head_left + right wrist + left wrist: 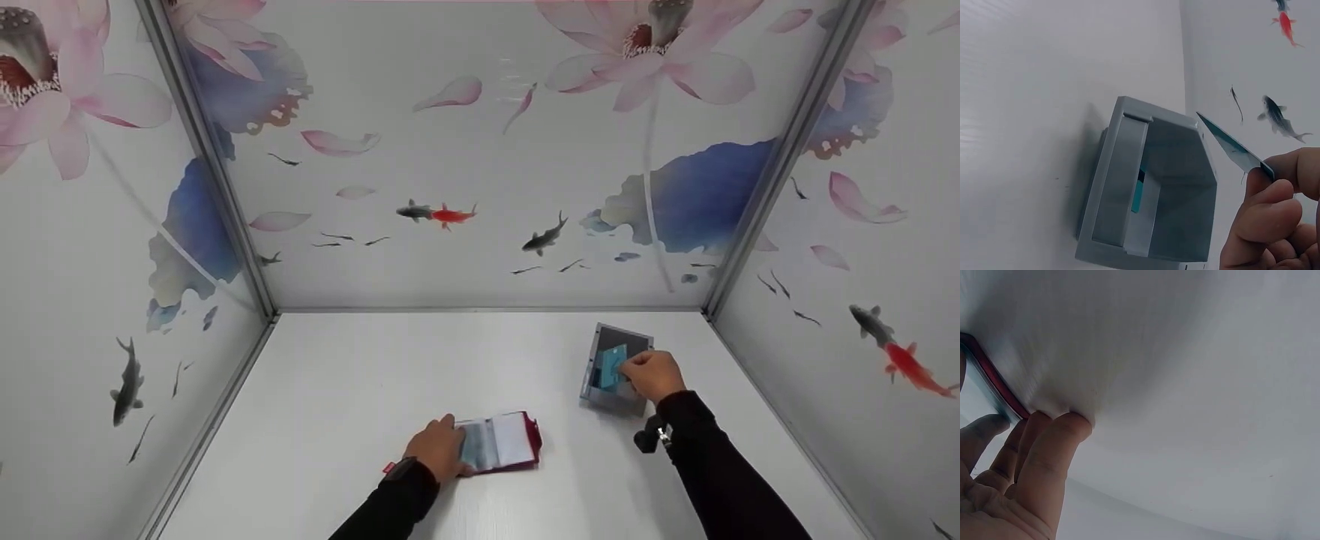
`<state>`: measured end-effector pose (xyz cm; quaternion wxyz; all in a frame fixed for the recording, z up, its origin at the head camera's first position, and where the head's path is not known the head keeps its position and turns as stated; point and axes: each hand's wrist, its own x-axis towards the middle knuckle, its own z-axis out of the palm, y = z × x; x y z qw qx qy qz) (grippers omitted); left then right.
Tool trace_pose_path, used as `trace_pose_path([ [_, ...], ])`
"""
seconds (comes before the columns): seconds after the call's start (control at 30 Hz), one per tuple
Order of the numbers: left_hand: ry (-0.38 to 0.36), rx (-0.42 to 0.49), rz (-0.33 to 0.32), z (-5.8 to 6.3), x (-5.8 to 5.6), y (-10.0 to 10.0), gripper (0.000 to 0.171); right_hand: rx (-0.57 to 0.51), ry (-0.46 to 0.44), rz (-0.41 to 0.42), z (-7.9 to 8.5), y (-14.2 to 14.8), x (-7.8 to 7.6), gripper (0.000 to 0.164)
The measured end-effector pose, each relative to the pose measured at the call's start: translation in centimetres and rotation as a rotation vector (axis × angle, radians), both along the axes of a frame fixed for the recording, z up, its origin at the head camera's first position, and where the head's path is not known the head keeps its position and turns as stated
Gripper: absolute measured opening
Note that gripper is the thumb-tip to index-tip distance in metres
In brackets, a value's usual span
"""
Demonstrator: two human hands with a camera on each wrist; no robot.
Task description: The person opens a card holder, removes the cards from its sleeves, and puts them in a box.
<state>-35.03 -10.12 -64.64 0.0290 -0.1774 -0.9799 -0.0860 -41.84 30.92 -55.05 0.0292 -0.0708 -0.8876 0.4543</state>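
R hand [654, 375] pinches a teal card [613, 367] b/w thumb & fingers at one end, so most of it sticks out free, prob. for easier steering. Card's over the open mouth of the grey plastic bin [613, 403], right side of the desk [337, 390]; R wrist cam has it clear of the rim. More teal shows inside, maybe another card [1137, 197]. Bin sits open side up, w/in easy reach of that arm, which stretches fwd, knuckles up. L hand's [436, 448] grip is loose, fingers fairly straight, resting at the left side of the red card holder [514, 442]; likely there so it won't slide or flip shut. Holder lies open on the desk, left of & nearer than the bin. L arm angles inward, back of hand up. Can't tell how hard it presses.
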Motion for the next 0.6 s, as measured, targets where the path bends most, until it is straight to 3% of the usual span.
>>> trace_pose_path([
  [0.27, -0.002, -0.005, 0.016, 0.0, -0.1, 0.3, 0.06, 0.072, 0.029, -0.001, -0.3, 0.5, -0.8, 0.025],
  [0.6, 0.003, -0.008, 0.009, -0.2, -0.1, 0.0, 0.059, 0.134, 0.099, -0.079, -2.1, -0.5, -2.8, 0.022],
])
